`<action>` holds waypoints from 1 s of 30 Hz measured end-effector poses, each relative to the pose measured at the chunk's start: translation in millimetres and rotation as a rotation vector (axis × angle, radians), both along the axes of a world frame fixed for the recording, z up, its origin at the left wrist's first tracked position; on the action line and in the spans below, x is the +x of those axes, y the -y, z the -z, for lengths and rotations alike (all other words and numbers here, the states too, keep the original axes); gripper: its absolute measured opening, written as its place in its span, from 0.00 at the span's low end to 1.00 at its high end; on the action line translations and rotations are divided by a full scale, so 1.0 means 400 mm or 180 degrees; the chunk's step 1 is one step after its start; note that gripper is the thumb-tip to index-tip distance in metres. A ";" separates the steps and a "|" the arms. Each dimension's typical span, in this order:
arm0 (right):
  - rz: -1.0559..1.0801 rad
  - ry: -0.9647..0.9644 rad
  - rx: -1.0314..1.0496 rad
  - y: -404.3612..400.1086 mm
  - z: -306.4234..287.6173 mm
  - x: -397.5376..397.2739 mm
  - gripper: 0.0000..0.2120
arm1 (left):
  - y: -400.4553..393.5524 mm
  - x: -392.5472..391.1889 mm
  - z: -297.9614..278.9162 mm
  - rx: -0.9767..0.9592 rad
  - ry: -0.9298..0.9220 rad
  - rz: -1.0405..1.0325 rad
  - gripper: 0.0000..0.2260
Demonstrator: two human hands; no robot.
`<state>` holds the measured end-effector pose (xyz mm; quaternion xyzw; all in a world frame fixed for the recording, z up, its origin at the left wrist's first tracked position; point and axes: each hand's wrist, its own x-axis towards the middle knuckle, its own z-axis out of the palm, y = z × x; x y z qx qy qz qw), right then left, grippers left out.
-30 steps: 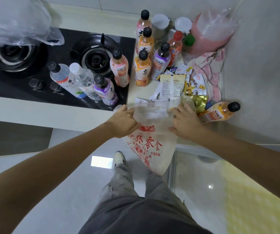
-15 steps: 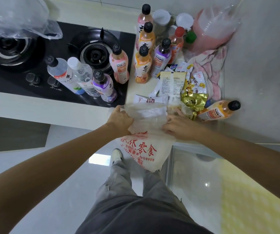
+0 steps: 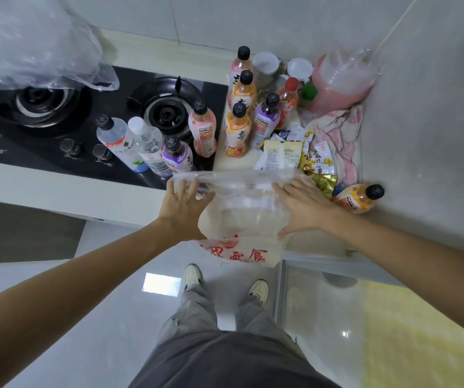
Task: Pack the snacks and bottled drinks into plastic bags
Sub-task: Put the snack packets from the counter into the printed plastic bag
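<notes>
Thin clear plastic bag (image 3: 242,203) draped over the tabletop's front edge, my left hand (image 3: 184,207) and right hand (image 3: 302,207) fingers spread flat, pulling its mouth wide for loading, I'd guess.

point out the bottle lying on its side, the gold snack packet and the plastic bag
bottle lying on its side (image 3: 356,198), head view, on its orange label
gold snack packet (image 3: 324,182), head view, on its crinkled foil
plastic bag (image 3: 242,205), head view, on its clear upper panel

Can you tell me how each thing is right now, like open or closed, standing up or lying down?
Plastic bag: mouth spread by both hands.
Left hand: fingers spread, on the bag's edge.
Right hand: flat on the bag.
Orange bottle: lying down, capped.
Water bottle: upright, capped.
Stove: no flame.
</notes>
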<state>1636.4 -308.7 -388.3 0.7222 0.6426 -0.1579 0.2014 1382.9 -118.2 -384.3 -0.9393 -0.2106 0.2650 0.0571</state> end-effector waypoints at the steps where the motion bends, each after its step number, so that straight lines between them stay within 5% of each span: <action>1: -0.0039 0.0026 0.0049 -0.003 0.003 0.003 0.69 | 0.003 -0.004 -0.003 -0.0003 0.0036 0.0015 0.53; 7: -0.0011 -0.0447 0.0056 -0.021 0.045 0.014 0.62 | 0.016 -0.024 0.028 0.0030 0.0256 0.0408 0.45; 11: -0.0343 -0.0625 -0.0135 -0.019 0.058 -0.011 0.41 | 0.028 -0.042 0.074 -0.0076 0.0017 0.0542 0.35; 15: -0.0816 -0.0710 -0.0083 0.014 0.078 -0.028 0.09 | 0.020 -0.061 0.095 -0.0221 -0.0095 0.0444 0.21; 23: -0.0396 -0.0536 -0.0400 0.042 0.037 -0.036 0.33 | 0.011 -0.082 0.085 -0.0126 -0.0118 0.0350 0.22; 30: -0.0216 -0.0263 -0.0691 0.013 -0.006 -0.041 0.33 | 0.010 -0.077 0.026 0.0109 -0.0674 0.0594 0.09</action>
